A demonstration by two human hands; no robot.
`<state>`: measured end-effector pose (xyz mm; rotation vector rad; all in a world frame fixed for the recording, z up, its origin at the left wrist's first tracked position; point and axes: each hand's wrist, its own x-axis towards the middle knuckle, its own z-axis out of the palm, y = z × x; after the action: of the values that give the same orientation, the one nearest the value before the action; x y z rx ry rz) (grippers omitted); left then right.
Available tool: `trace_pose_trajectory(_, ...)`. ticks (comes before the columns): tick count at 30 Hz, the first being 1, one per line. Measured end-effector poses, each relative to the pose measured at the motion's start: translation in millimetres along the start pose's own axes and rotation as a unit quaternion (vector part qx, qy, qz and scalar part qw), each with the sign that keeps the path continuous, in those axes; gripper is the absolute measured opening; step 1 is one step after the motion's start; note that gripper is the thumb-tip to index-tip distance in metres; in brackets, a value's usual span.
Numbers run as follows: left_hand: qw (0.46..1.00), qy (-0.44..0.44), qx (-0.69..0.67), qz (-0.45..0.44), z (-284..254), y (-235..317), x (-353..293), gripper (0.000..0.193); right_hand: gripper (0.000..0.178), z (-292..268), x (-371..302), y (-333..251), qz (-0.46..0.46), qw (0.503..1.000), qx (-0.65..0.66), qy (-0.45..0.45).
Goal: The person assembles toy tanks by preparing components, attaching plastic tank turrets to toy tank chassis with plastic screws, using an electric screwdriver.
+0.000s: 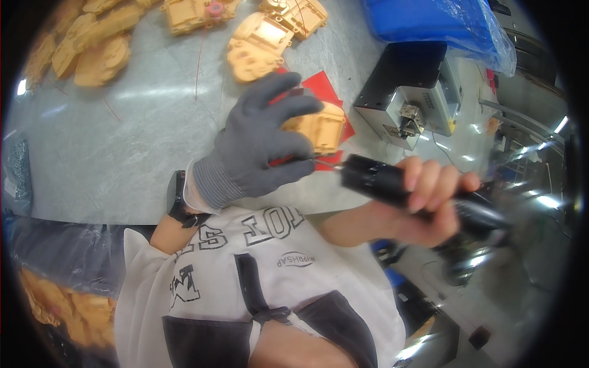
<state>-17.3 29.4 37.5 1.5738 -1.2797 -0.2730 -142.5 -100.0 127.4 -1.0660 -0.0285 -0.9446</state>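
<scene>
My left hand (257, 138), in a grey knitted glove, grips a yellow plastic housing (324, 127) from its left side, fingers over the far edge and thumb along the near one. Under the housing lies a red pad (323, 86), partly hidden by the glove. My bare right hand (432, 199) is wrapped round a black electric screwdriver (375, 176) held nearly level. Its thin bit points left and ends beside my left thumb, by the housing's near edge. Whether the bit touches a screw cannot be made out.
Several more yellow housings (261, 43) lie at the table's far side, others in a heap (98, 52) at far left. Right of the pad stands a black-topped screw feeder (402, 76). Behind it is a blue bin (423, 21) with plastic film. Thin red wires trail across the grey table (153, 153).
</scene>
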Motion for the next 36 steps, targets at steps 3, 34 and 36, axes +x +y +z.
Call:
trace_pose_trajectory(3,1.0,-0.003,-0.005,0.002,-1.9,-1.6,1.4,0.018,0.032,-0.9,-0.6,-1.7,-0.005,1.0,0.0,-0.001)
trace_pose_trajectory(34,1.0,-0.024,0.012,0.002,1.1,2.4,-0.4,0.019,0.035,2.4,-0.4,1.8,0.009,0.998,-0.036,-0.059)
trace_pose_trajectory(36,1.0,-0.026,0.014,0.001,3.4,0.9,-0.8,0.02,0.035,2.8,0.0,1.9,0.012,0.996,-0.055,-0.071)
